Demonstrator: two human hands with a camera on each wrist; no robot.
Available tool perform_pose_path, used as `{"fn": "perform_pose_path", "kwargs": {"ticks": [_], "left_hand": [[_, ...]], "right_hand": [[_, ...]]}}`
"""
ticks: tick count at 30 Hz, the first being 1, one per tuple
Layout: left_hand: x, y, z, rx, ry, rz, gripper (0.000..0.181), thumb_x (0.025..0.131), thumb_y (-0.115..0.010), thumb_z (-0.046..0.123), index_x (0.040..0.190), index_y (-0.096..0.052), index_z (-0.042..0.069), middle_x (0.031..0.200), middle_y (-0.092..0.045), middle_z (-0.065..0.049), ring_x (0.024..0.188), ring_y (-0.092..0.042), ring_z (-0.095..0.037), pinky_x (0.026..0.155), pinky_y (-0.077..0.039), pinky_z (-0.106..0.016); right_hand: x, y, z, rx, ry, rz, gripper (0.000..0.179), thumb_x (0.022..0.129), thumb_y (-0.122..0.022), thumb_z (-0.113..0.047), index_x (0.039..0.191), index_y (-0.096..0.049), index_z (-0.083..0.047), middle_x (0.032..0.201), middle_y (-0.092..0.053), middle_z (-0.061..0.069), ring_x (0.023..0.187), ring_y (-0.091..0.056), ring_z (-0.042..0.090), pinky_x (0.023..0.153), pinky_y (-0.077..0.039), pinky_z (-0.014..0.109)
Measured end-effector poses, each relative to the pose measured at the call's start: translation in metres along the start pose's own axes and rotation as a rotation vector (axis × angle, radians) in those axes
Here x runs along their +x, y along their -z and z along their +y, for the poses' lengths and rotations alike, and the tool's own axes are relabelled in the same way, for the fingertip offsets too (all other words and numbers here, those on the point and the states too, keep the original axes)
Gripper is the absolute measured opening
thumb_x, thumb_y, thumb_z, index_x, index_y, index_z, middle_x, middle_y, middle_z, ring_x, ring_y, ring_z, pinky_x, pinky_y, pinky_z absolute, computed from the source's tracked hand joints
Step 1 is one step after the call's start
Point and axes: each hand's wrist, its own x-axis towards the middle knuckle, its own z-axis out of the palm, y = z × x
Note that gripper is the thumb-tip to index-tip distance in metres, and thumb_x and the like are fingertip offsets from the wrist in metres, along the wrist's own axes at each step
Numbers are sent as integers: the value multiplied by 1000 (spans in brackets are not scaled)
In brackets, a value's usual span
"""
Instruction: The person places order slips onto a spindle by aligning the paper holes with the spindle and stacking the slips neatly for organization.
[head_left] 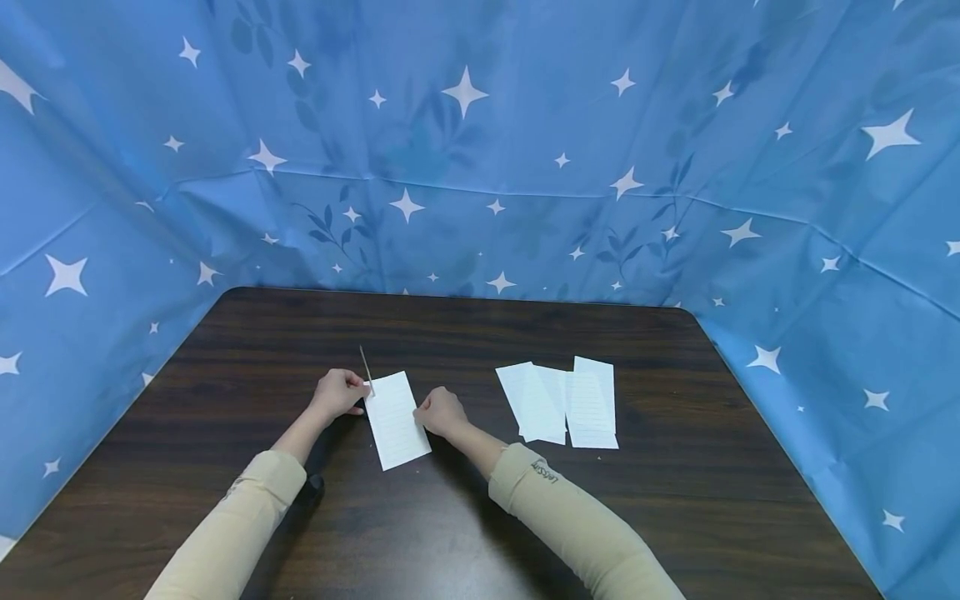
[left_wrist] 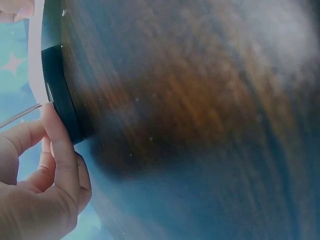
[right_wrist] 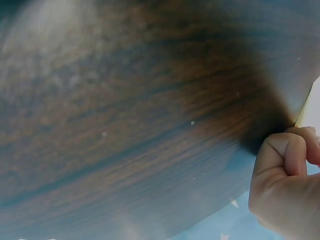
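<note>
A small white lined sheet of paper (head_left: 397, 425) is held a little left of the table's middle, between both hands. My left hand (head_left: 341, 393) pinches its upper left edge between thumb and fingers. A thin, straight stick (head_left: 365, 364) stands out at that corner, crossing the sheet's top edge; its kind is too small to tell. In the left wrist view the sheet (left_wrist: 36, 55) shows nearly edge-on beside the left hand (left_wrist: 50, 170), and the thin stick (left_wrist: 20, 115) looks metallic. My right hand (head_left: 442, 412), fingers curled, pinches the sheet's right edge. The right wrist view shows the right hand (right_wrist: 285, 175) at the paper (right_wrist: 311, 107).
Several white lined sheets (head_left: 543, 400) lie overlapping on the dark wooden table (head_left: 675, 500), right of the right hand. A blue curtain with white stars (head_left: 480, 167) hangs behind and around the table.
</note>
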Motion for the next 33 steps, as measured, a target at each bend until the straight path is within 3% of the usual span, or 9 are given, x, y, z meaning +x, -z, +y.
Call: {"fn": "perform_pose_path", "kwargs": {"ticks": [6,16,27,33], "left_hand": [[0,1,-1,32,1,-7,17,90,-57,4,95,-57,-12,77,-52,-10,49,-55,-4,50,-55,-20],[-1,3,4,13,25,-38,14,91,-56,5,93,-54,-8,82,-50,-12,52,-55,-6,53,-56,-20],[2,3,6,-16,67,-40,29,87,-61,1,112,-50,-8,82,-54,-12,57,-55,-11,53,-57,-22],[2,2,4,15,53,-24,31,87,-62,8,113,-51,-6,77,-51,-9,52,-54,-11,51,-57,-23]], "right_hand": [[0,2,1,43,11,-16,23,87,-59,-9,67,-65,1,51,-52,1,45,-42,9,40,-31,17],[1,4,5,113,29,-55,31,89,-56,-8,58,-52,-7,45,-44,-2,39,-37,8,38,-28,16],[3,5,7,211,-12,-85,18,87,-57,-6,74,-46,-7,48,-46,1,36,-34,8,34,-27,16],[1,4,7,237,-12,-86,16,88,-57,-6,75,-48,-6,50,-45,2,36,-33,7,34,-26,15]]}}
